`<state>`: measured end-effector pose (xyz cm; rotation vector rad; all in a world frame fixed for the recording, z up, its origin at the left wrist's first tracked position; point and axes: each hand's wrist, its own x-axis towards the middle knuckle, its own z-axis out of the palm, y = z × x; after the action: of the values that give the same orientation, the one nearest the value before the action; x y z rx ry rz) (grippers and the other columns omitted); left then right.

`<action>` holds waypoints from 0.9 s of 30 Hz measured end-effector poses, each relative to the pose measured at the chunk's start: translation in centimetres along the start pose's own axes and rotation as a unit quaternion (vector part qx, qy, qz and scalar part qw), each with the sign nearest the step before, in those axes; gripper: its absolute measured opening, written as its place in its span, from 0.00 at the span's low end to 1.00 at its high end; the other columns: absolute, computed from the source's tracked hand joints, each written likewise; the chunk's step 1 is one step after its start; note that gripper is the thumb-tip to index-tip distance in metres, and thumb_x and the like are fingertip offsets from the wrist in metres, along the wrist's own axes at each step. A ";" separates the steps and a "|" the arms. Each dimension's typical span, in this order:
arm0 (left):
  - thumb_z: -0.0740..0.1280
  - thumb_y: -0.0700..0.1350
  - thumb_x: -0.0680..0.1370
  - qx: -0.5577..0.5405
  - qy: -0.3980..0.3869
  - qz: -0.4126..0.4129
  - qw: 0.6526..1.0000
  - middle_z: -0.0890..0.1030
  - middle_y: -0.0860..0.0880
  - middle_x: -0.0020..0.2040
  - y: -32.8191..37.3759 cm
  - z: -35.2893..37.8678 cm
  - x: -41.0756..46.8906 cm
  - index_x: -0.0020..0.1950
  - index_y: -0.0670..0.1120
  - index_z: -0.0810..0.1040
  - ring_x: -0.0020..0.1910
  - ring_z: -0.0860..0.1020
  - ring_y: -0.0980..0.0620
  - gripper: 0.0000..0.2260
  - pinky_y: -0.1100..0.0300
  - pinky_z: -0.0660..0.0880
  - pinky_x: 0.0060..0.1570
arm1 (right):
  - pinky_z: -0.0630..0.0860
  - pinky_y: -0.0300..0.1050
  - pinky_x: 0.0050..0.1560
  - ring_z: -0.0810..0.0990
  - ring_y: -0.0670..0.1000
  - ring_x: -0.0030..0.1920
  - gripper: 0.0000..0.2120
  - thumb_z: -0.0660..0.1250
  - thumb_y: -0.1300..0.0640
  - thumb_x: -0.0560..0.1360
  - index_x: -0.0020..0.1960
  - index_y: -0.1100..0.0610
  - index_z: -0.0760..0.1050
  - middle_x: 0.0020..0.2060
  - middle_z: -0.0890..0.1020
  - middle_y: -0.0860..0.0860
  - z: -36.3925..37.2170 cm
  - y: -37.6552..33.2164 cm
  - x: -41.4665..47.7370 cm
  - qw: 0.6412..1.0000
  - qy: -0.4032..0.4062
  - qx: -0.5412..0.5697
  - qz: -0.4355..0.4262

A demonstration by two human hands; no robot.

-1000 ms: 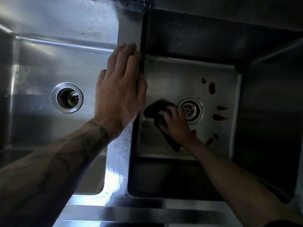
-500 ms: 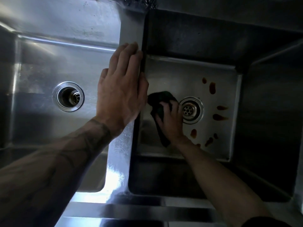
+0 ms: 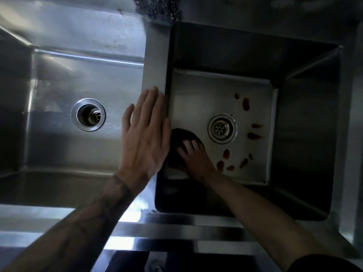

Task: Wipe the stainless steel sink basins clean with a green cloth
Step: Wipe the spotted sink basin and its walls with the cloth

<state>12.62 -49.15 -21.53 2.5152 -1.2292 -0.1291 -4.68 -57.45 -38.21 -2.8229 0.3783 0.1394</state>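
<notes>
My right hand (image 3: 196, 160) is down in the right sink basin (image 3: 220, 85). Its bent fingers hold a dark green cloth (image 3: 181, 137) against the basin floor, left of the drain (image 3: 222, 128). The cloth lies bunched against the basin's left wall, partly hidden by both hands. Several brown stains (image 3: 245, 104) dot the floor to the right of and below the drain. My left hand (image 3: 145, 134) rests flat, fingers straight, on the steel divider (image 3: 155, 55) between the basins. The left sink basin (image 3: 59, 79) holds nothing.
The left basin has an open drain (image 3: 88, 114). A dark metal scourer (image 3: 157, 6) sits at the far end of the divider. The front rim of the sink (image 3: 176, 230) runs below my forearms. The right basin's walls are deep and in shadow.
My right hand has dragged the cloth away from the drain toward the near-left corner of the right basin. My left hand has slid toward me along the divider.
</notes>
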 end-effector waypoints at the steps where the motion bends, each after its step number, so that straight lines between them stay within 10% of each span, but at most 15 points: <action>1: 0.56 0.48 0.87 0.006 -0.007 0.000 1.000 0.64 0.45 0.84 0.1 0.2 -0.6 0.83 0.42 0.65 0.84 0.61 0.47 0.24 0.44 0.61 0.80 | 0.77 0.55 0.47 0.77 0.64 0.51 0.31 0.76 0.44 0.69 0.64 0.56 0.68 0.58 0.77 0.62 0.3 0.5 0.1 1.000 -0.005 0.003 0.007; 7: 0.57 0.47 0.87 0.013 0.010 -0.002 1.000 0.63 0.45 0.84 0.0 0.8 -0.9 0.83 0.42 0.63 0.84 0.59 0.47 0.25 0.46 0.62 0.79 | 0.71 0.57 0.57 0.72 0.62 0.56 0.25 0.61 0.43 0.79 0.67 0.60 0.73 0.61 0.74 0.63 0.0 4.5 1.7 0.965 0.075 0.013 0.253; 13: 0.57 0.46 0.85 0.021 0.008 0.007 1.000 0.63 0.44 0.84 0.1 0.6 -0.8 0.83 0.41 0.63 0.84 0.59 0.47 0.26 0.47 0.63 0.78 | 0.77 0.59 0.55 0.71 0.63 0.58 0.28 0.58 0.40 0.77 0.67 0.59 0.72 0.64 0.74 0.62 0.5 5.5 -2.9 0.995 -0.067 0.033 -0.064; 19: 0.59 0.45 0.86 0.020 0.025 0.002 0.999 0.65 0.44 0.83 0.2 0.8 -0.8 0.82 0.40 0.65 0.84 0.61 0.46 0.25 0.47 0.65 0.77 | 0.72 0.56 0.54 0.72 0.62 0.54 0.26 0.63 0.41 0.79 0.67 0.59 0.73 0.60 0.74 0.62 0.6 3.9 0.9 0.977 0.042 0.015 0.207; 24: 0.57 0.45 0.84 0.010 0.003 0.001 1.000 0.63 0.44 0.84 0.3 0.4 -0.8 0.83 0.40 0.63 0.84 0.59 0.46 0.27 0.46 0.64 0.78 | 0.77 0.57 0.54 0.74 0.64 0.57 0.28 0.72 0.43 0.75 0.67 0.60 0.74 0.62 0.76 0.63 1.6 2.7 -3.5 0.983 -0.092 0.012 -0.161; 27: 0.57 0.45 0.84 0.008 0.001 -0.001 1.000 0.63 0.44 0.84 0.3 0.3 -0.8 0.83 0.40 0.63 0.85 0.59 0.46 0.27 0.46 0.64 0.78 | 0.77 0.57 0.54 0.74 0.63 0.56 0.25 0.64 0.43 0.76 0.66 0.59 0.73 0.60 0.76 0.61 0.6 3.8 -2.3 0.993 -0.063 0.040 -0.090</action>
<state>11.81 -48.79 -21.78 2.5304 -1.2323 -0.1171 -7.99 -60.21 -39.50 -2.7337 0.0984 0.2568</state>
